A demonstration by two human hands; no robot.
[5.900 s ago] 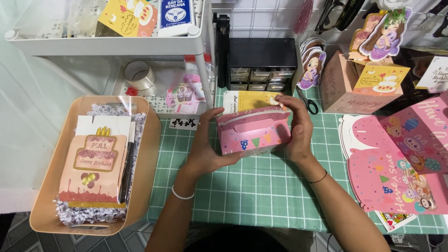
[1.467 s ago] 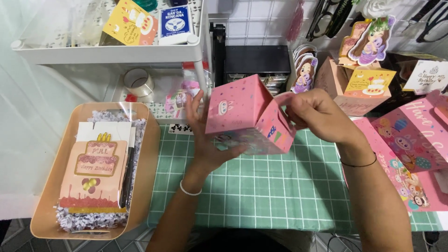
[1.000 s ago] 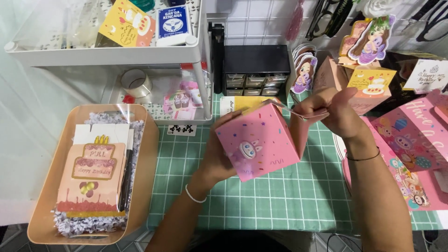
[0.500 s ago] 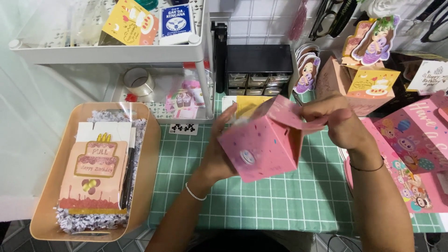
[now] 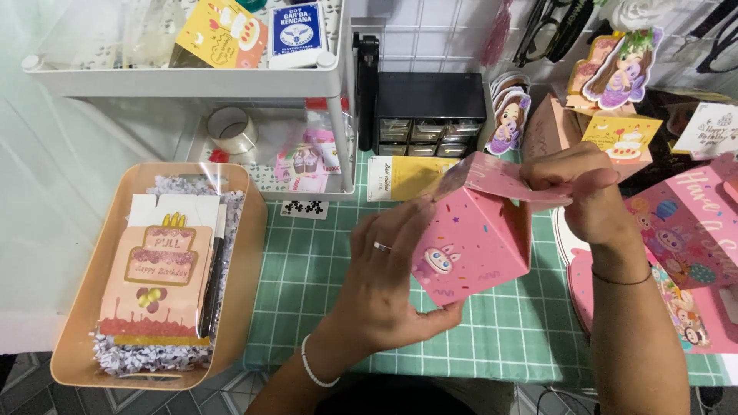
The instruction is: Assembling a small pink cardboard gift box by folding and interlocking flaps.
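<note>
I see the left hand (image 5: 384,288) cupped around the pink box (image 5: 473,246), the right hand (image 5: 588,196) pinching its top flap (image 5: 496,178).

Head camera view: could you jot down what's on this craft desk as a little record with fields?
Left hand: cradles the pink paper box from below and the side
Right hand: fingers pinch the box's top flap
Box: lifted, tilted, flaps open, small cartoon face on the front
Surface: green grid mat
Left of hands: beige tray with shredded paper and a cake-shaped card
Behind: black mini drawer unit, tape roll
Right: flat pink printed box sheets
</note>
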